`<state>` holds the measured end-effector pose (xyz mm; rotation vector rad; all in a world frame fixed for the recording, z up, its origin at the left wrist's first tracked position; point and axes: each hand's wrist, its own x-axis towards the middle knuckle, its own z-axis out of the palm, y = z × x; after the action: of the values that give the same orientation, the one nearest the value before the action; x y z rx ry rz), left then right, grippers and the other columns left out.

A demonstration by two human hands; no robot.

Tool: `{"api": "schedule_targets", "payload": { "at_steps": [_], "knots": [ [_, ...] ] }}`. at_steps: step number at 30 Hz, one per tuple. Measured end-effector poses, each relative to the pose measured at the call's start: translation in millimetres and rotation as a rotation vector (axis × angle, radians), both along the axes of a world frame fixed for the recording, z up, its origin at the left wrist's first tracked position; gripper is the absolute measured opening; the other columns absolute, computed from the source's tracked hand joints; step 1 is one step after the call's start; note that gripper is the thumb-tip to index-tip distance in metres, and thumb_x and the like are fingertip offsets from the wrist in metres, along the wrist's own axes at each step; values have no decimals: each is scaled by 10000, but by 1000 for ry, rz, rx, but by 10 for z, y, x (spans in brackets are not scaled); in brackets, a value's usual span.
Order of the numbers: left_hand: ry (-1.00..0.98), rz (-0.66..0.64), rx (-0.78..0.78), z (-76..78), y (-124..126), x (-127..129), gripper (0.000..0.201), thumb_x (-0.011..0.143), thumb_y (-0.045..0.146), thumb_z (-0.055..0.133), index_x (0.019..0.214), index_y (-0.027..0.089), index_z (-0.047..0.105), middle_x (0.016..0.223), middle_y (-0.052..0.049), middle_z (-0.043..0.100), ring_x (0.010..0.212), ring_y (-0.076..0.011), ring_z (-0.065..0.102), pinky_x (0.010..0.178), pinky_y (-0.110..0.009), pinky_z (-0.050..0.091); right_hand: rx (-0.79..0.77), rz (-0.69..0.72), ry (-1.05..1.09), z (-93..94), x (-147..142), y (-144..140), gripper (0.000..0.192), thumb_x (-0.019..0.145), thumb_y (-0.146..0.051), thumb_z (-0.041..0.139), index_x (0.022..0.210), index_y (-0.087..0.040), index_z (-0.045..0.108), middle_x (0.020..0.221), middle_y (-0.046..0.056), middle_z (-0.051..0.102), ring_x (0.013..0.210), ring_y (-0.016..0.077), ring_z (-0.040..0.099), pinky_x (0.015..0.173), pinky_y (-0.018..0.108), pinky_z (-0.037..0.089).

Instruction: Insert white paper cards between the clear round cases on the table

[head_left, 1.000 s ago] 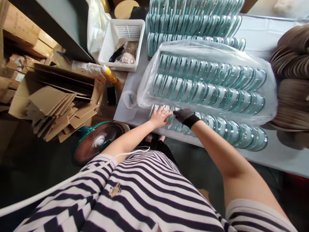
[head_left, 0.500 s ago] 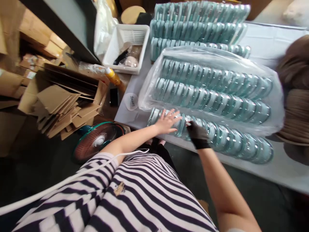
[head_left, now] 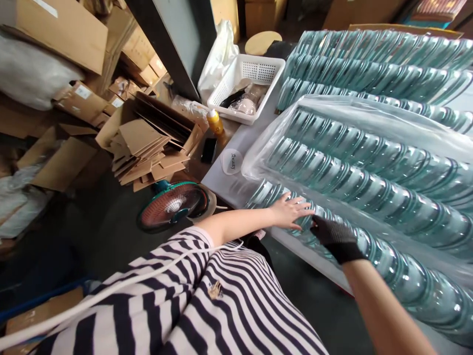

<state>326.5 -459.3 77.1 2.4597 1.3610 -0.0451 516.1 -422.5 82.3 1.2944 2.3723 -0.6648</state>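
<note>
The left hand (head_left: 290, 212) lies flat and open on the lens row (head_left: 388, 261); the gloved right hand (head_left: 334, 236) grips lenses beside it, best lifted together, evenly.

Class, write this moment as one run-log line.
left hand: flat on nearest row of glass discs | right hand: gloved, on same row | table

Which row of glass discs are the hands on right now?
The nearest row, along the table's front edge. Both the bare left hand and gloved right hand rest on it, and it lies outside the clear plastic bag covering the next rows.
</note>
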Motion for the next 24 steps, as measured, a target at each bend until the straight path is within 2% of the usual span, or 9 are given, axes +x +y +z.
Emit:
{"api": "schedule_targets", "payload": {
  "at_steps": [2,5,8,11,15,17,20,22,24],
  "knots": [
    [-4,-5,5,-7,-2,-4,676,880,492,541,1498,262,389,1572,-70,366,1460,-317,259,1163,-595,155,-1,-68,-9,-194,70,-418,236,878,-321,500,1010,-325,695,961,113,731,820,313,695,680,446,500],
    [-7,-6,8,1,-42,-28,682,875,496,549,1496,269,383,1573,-63,367,1460,-305,262,1174,-588,146,-59,-161,-22,-440,4,-966,307,932,-307,415,1060,-264,691,982,136,731,869,299,695,702,402,495],
    [14,25,-17,18,-71,-23,698,857,504,574,1493,294,377,1573,-53,365,1463,-304,265,1184,-590,134,-101,-237,15,-457,-78,-1170,290,933,-308,452,1061,-237,703,1020,119,730,908,267,692,731,341,478],
    [36,40,-27,22,-50,84,761,830,533,603,1504,277,359,1601,-74,304,1491,-334,191,1189,-609,106,-114,-290,30,-243,69,-928,271,924,-356,480,1024,-256,711,994,83,733,915,240,683,725,307,464],
    [5,-50,11,-8,-21,358,837,836,556,595,1543,239,277,1620,-93,252,1506,-332,138,1193,-612,66,58,-511,-64,44,460,-112,412,951,-405,394,1238,-231,634,1139,117,695,969,235,662,754,308,461],
    [21,-83,-2,-44,-12,460,811,847,539,588,1541,250,282,1612,-82,279,1495,-322,186,1192,-606,88,-62,-410,-116,72,522,334,371,895,-361,497,1193,-217,664,1151,113,693,990,230,654,773,291,459],
    [57,-108,-21,-86,2,499,770,853,523,580,1529,263,319,1598,-74,314,1471,-329,248,1188,-589,142,-256,-115,-168,55,394,775,327,815,-245,578,1107,-170,706,1092,114,711,943,216,660,768,273,462],
    [66,-114,-21,-85,8,482,770,852,532,574,1530,268,322,1601,-74,308,1466,-339,256,1185,-583,159,-228,12,-214,75,296,836,317,807,-240,590,1078,-138,717,1074,149,710,937,243,664,776,302,471],
    [70,-108,-25,-64,10,469,770,856,532,568,1534,271,312,1604,-72,302,1463,-339,260,1187,-572,157,-120,43,-206,123,284,695,316,835,-269,564,1079,-139,717,1078,176,703,969,278,663,793,337,475]
  ]
}}
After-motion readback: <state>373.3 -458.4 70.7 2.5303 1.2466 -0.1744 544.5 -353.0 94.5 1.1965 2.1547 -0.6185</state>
